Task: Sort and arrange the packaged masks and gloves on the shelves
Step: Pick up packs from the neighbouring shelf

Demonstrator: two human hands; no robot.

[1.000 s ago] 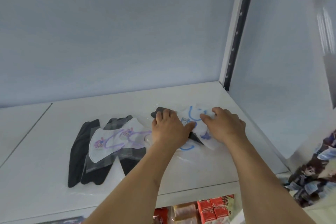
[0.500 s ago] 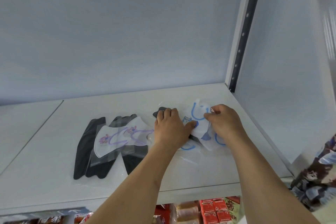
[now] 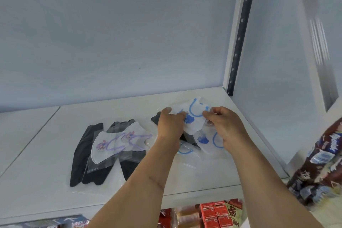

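A packaged white mask with blue ear loops (image 3: pixel 194 116) is lifted a little off the white shelf (image 3: pixel 46 153). My left hand (image 3: pixel 169 127) pinches its left edge and my right hand (image 3: pixel 226 126) pinches its right edge. Under it lies a second packaged blue-print mask (image 3: pixel 207 140). To the left, a packaged white mask with a purple print (image 3: pixel 118 139) lies on top of black masks (image 3: pixel 83 153) in clear bags. Part of another black mask (image 3: pixel 155 118) shows behind my left hand.
The shelf's back wall (image 3: pixel 111 42) and right side panel (image 3: pixel 273 61) close in the space, with a slotted upright (image 3: pixel 238 39) in the corner. A dark snack bag (image 3: pixel 320 163) hangs at the right. Red boxes (image 3: pixel 214 214) sit on the shelf below.
Both hands have gone from lying on the blue-print mask packets to pinching the top one and raising it off the pile. The camera has tilted upward slightly.
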